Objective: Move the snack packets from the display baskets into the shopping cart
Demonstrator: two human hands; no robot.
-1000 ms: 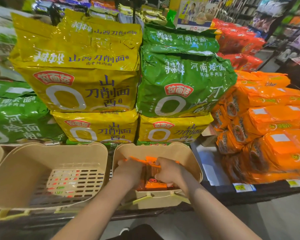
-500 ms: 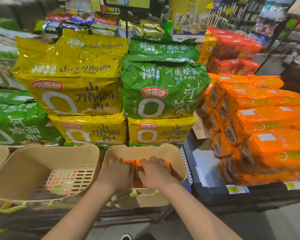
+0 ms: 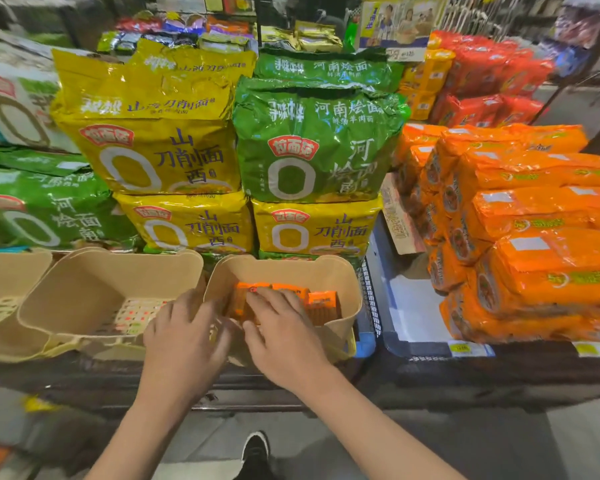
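Note:
Several orange snack packets (image 3: 321,301) stand in the right beige display basket (image 3: 343,271). My right hand (image 3: 281,337) reaches into this basket, its fingers spread and lying on the packets' tops. My left hand (image 3: 184,341) is at the basket's front left corner, fingers stretched over the rim and thumb beside the packets. I see nothing held in either hand. The middle beige basket (image 3: 84,271) shows only its perforated bottom. The shopping cart is out of view.
Big yellow (image 3: 160,157) and green (image 3: 312,147) noodle bags are stacked right behind the baskets. Orange multipacks (image 3: 534,244) pile up on the right in a black bin. A third beige basket (image 3: 0,271) is cut off at the left. My shoe (image 3: 257,452) is on the floor below.
Both hands gripped the orange packets deep in the right basket before. Now they have drawn back toward the front rim and the fingers have spread. The camera has tilted down.

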